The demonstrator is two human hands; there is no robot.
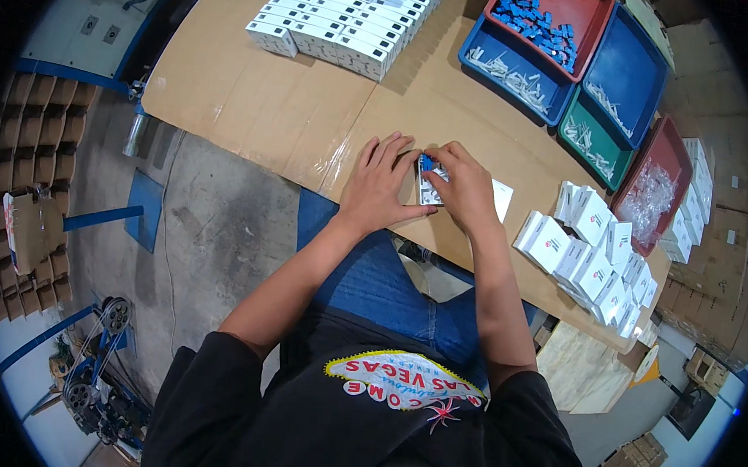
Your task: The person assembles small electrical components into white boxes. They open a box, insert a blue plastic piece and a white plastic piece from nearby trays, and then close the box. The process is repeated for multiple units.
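Observation:
A small open white box (432,194) with a dark printed pattern lies on the cardboard-covered table before me. My left hand (378,183) braces its left side, thumb along the near edge and fingertips by the far corner. Over the box bends my right hand (463,187), its fingers and thumb closing on a small blue plastic piece (428,163) at the box's far end. The right hand hides part of the box. A flat white card (501,200) lies just right of that hand.
White boxes (341,46) stand in stacked rows at the far left. Trays at the right hold blue pieces (537,26), white plastic parts (509,78) and clear plastic bags (649,197). Closed white cartons (591,253) are heaped near the right table edge.

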